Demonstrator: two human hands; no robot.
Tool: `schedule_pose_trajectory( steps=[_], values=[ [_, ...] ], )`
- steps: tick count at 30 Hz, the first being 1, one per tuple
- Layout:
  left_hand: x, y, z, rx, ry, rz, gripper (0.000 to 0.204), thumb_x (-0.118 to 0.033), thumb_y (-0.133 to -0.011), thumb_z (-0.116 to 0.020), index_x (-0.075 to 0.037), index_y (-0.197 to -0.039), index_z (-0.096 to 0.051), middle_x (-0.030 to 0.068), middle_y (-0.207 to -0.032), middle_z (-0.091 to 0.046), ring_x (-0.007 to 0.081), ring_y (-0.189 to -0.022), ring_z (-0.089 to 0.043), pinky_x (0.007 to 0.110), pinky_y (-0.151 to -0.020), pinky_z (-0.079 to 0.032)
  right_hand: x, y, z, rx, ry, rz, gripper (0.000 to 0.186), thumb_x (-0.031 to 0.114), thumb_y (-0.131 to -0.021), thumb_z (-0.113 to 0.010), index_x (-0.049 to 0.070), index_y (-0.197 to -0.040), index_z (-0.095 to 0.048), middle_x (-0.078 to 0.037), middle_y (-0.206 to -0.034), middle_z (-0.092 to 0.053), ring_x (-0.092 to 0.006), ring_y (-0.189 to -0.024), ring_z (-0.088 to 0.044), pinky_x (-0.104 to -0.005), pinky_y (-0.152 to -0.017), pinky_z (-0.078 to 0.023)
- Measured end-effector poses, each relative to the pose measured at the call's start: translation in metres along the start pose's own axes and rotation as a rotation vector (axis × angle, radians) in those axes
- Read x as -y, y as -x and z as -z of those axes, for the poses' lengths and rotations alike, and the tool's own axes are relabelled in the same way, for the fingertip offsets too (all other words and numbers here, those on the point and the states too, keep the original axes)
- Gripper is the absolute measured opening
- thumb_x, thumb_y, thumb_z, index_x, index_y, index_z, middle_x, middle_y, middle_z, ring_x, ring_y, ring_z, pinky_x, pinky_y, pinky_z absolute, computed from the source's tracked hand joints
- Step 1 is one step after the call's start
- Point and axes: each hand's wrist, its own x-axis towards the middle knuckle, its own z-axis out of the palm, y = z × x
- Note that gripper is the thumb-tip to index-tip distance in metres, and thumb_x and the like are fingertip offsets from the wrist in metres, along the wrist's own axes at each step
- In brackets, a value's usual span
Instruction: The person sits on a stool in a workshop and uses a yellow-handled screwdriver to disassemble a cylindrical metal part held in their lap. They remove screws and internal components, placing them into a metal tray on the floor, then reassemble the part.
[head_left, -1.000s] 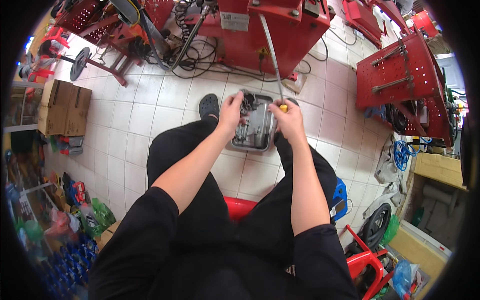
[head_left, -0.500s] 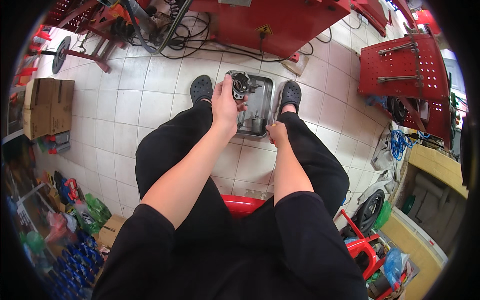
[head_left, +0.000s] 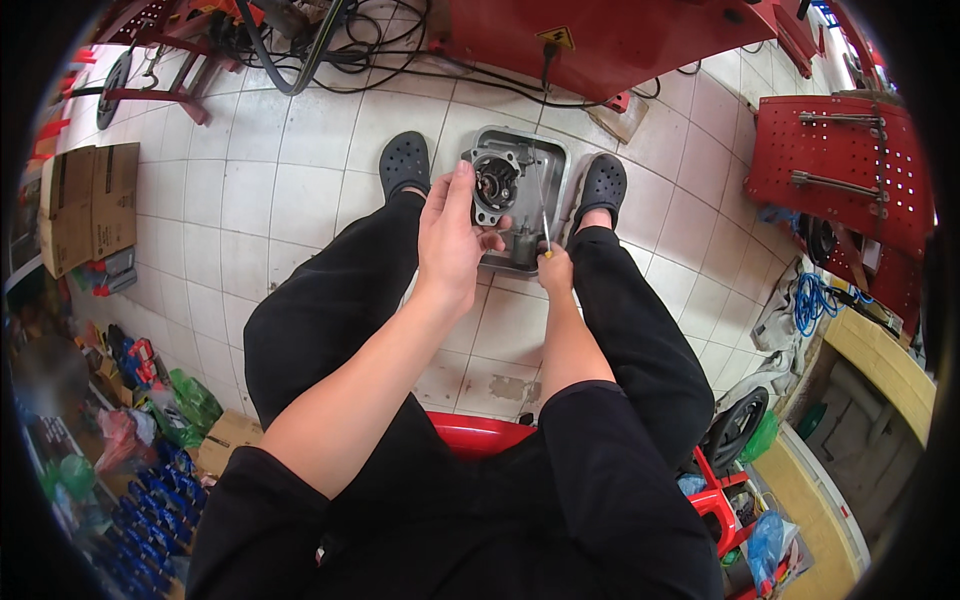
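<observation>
My left hand (head_left: pixel 450 235) grips a dark round metal housing (head_left: pixel 495 182) with a silvery flange, bolt holes and an open top showing inner parts. It is held over a grey rectangular tray (head_left: pixel 558 155) on the floor between my feet, which contains metal parts including a dark cylindrical piece (head_left: pixel 523 250). My right hand (head_left: pixel 555 268) is closed on a slim screwdriver (head_left: pixel 545 225) with a yellow handle, its shaft pointing up and away from me along the tray's right side. The housing partly hides the tray, and its tip is hard to make out.
A red machine cabinet (head_left: pixel 600 45) with trailing black cables (head_left: pixel 370 55) stands beyond. Red perforated stands (head_left: pixel 840 170) flank the area. Cardboard boxes (head_left: pixel 75 210) are at left, blue hose (head_left: pixel 815 300) at right. I sit on a red stool (head_left: pixel 460 430), near bagged items (head_left: pixel 195 405).
The housing has tilted so its open top faces up toward me. The screwdriver has moved from high above the tray down to its right side. My view has shifted, showing both feet.
</observation>
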Motion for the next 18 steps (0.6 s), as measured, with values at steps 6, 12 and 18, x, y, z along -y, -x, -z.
schedule_pose_trajectory(
  steps=[6, 12, 18],
  values=[
    [0.002, 0.000, 0.001, 0.013, 0.001, -0.001, 0.036, -0.040, -0.096, -0.038, -0.008, -0.107, -0.048, 0.0036, -0.091, -0.057, 0.0134, -0.072, -0.053, 0.027, -0.059, -0.041, 0.019, 0.019, 0.025, 0.059, -0.122, -0.055, 0.031, 0.017, -0.077, -0.060, 0.012, -0.108, -0.061, -0.015, -0.078, -0.065, -0.0266, -0.060, -0.064, -0.0357, -0.054, -0.052],
    [-0.002, 0.003, 0.000, 0.127, 0.123, 0.008, 0.036, -0.038, -0.095, -0.033, -0.008, -0.106, -0.051, 0.0046, -0.091, -0.058, 0.0174, -0.078, -0.057, 0.031, -0.062, -0.043, 0.085, 0.065, 0.096, 0.203, 0.114, -0.055, 0.029, 0.018, -0.076, -0.059, -0.003, -0.097, -0.060, -0.015, -0.072, -0.065, -0.0257, -0.055, -0.063, -0.0367, -0.043, -0.049],
    [-0.022, 0.004, -0.006, 0.252, 0.356, -0.079, 0.033, -0.037, -0.093, -0.034, -0.013, -0.102, -0.054, 0.0030, -0.083, -0.063, 0.0168, -0.074, -0.061, 0.031, -0.059, -0.044, 0.151, 0.197, 0.191, 0.140, -0.102, 0.249, 0.028, 0.022, -0.087, -0.051, -0.004, -0.098, -0.051, -0.009, -0.062, -0.054, -0.0167, -0.045, -0.053, -0.0295, -0.039, -0.043]
  ],
)
